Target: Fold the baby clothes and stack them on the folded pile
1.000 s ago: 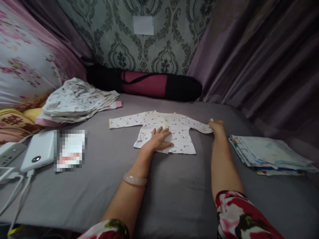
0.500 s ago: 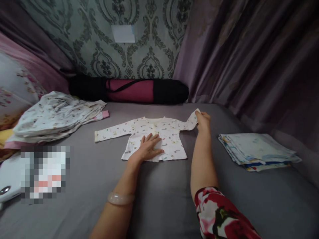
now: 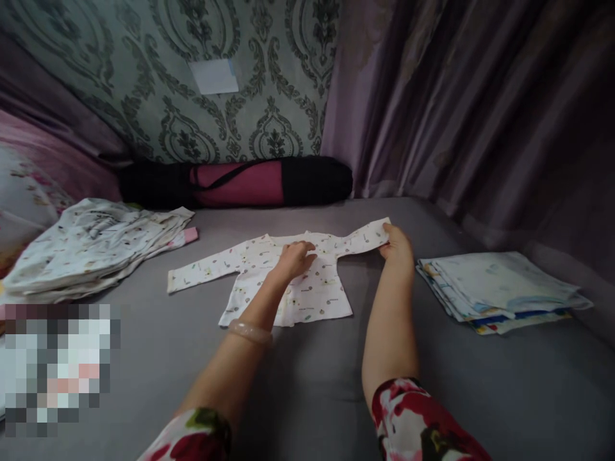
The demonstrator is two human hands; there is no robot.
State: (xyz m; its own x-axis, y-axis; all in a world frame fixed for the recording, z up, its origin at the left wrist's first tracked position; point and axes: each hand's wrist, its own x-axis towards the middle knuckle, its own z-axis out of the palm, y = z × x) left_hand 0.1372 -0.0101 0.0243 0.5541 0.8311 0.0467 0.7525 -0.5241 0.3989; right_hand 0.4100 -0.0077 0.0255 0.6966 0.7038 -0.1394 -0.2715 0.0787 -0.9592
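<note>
A small white long-sleeved baby shirt (image 3: 312, 293) with a scattered print lies spread on the grey sheet, neckline away from me. My right hand (image 3: 398, 244) grips the cuff of its right-side sleeve, which is stretched outward and slightly raised. Over the upper chest of the shirt is my left hand (image 3: 295, 259), its fingers bent a little and the thumb apart, holding nothing. Whether its fingertips touch the cloth I cannot tell. The other sleeve lies extended to the left.
A stack of folded cloths (image 3: 500, 285) sits on the right. At left is a loose pile of printed clothes (image 3: 96, 246), with a blurred-out object (image 3: 72, 365) nearer me. A long black-and-maroon bag (image 3: 240, 182) lies along the wall. Purple curtains (image 3: 398, 96) hang at the right.
My left hand has lifted from lying flat on the shirt's middle and moved up toward the neckline. The sleeve in my right hand is straighter. The view has shifted slightly.
</note>
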